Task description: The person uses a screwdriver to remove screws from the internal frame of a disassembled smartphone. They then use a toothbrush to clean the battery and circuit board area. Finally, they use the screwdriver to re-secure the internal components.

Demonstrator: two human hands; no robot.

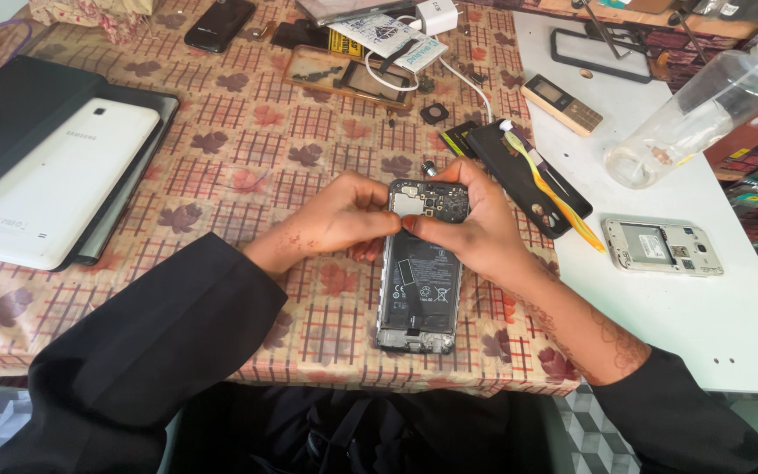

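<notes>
**Opened phone under both hands on a patterned worktop**

The worktop (247,132) has a checked cloth w/ leaf print; on the right a bare white worktop part (660,307) begins.

Nearest to the person lies the opened phone (418,281), back cover off, battery and boards visible. It is flat on the cloth, near the front edge, approx. in the middle. Its long axis runs near to far; the camera end points away from the person, the bottom end toward the body.

The left hand (339,219) and right hand (475,228) meet at the far end of the phone. Fingertips of both pinch at the upper board area, so each grip is closed on the phone; if a small part is between the fingers, I cannot tell.

Judgement: the phone is light, stiff and flat, but the open inside is fragile. Better to hold it at the frame edges, not on the boards or battery.

Further: a second opened phone (662,247) on the white part, a yellow toothbrush (550,193) on a dark cover, a white tablet (50,189) at left, a clear bottle (704,105) far right.
</notes>
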